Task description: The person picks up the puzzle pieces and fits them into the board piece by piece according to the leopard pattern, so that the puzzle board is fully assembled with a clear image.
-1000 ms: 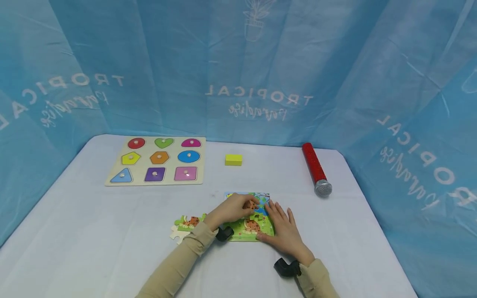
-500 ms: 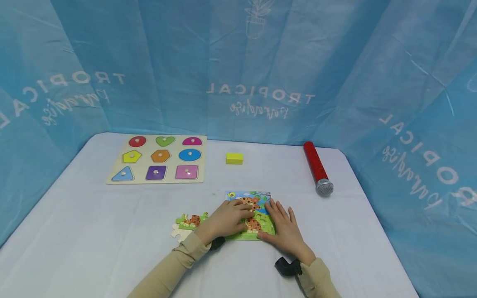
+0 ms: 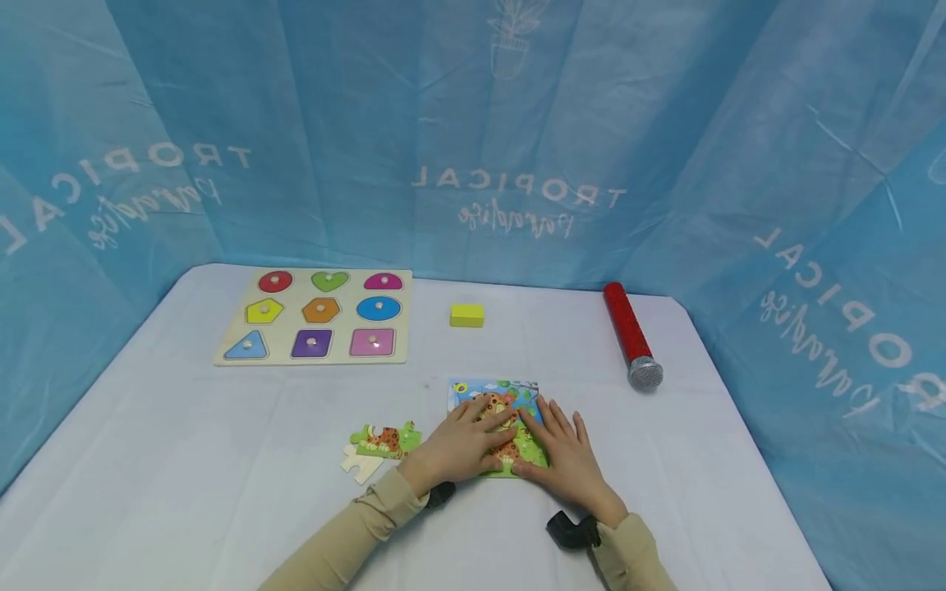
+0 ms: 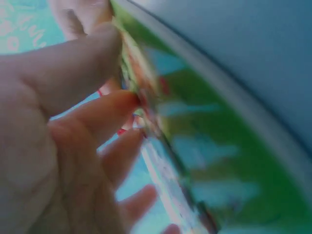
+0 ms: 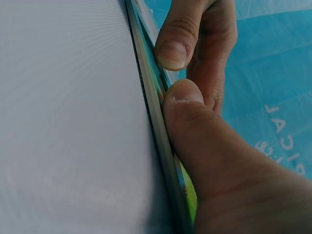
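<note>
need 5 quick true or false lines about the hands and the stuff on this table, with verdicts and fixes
1. Both the left hand and the right hand are touching the animal puzzle. True.
2. The right hand is gripping the microphone. False: the microphone lies on the table, apart from both hands.
3. Loose pieces lie to the left of the animal puzzle. True.
4. The triangle on the shape board is red. False: it is blue; the circle is red.
5. The yellow block sits between the shape board and the microphone. True.
</note>
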`<state>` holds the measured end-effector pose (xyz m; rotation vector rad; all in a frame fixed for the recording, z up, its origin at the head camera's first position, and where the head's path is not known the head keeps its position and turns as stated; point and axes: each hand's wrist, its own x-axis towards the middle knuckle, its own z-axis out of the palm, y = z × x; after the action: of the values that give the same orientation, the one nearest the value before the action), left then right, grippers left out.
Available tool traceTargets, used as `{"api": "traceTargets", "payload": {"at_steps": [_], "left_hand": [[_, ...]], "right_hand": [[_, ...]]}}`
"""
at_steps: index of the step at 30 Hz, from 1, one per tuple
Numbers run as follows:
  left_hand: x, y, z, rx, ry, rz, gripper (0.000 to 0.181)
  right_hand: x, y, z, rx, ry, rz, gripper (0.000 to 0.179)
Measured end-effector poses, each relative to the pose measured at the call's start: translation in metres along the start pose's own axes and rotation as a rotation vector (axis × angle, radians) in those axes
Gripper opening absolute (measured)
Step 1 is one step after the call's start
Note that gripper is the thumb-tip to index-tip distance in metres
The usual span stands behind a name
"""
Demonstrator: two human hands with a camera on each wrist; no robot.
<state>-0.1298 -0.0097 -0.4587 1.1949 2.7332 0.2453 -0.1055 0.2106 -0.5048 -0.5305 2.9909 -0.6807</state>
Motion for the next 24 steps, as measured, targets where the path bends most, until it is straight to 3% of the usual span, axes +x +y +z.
{"api": "traceTargets", "payload": {"at_steps": [8, 13, 19, 24], "left_hand": [[0.000, -0.003, 0.002, 0.019, 0.017, 0.013, 0.051], [-0.007, -0.019, 0.000, -0.091, 0.023, -0.007, 0.049], [-0.033, -0.061, -0.014, -0.229, 0.115, -0.118, 0.049], [-0.066, -0.084, -0.021, -0.274, 0.111, -0.237, 0.052]], "right_hand": [[-0.001, 0.003, 0.002, -0.006, 0.011, -0.013, 0.077], [0.003, 0.000, 0.004, -0.005, 0.008, -0.028, 0.073], [0.003, -0.001, 0.005, -0.001, 0.026, -0.024, 0.077], [-0.001, 0.001, 0.004, -0.004, 0.036, -0.005, 0.078]]}}
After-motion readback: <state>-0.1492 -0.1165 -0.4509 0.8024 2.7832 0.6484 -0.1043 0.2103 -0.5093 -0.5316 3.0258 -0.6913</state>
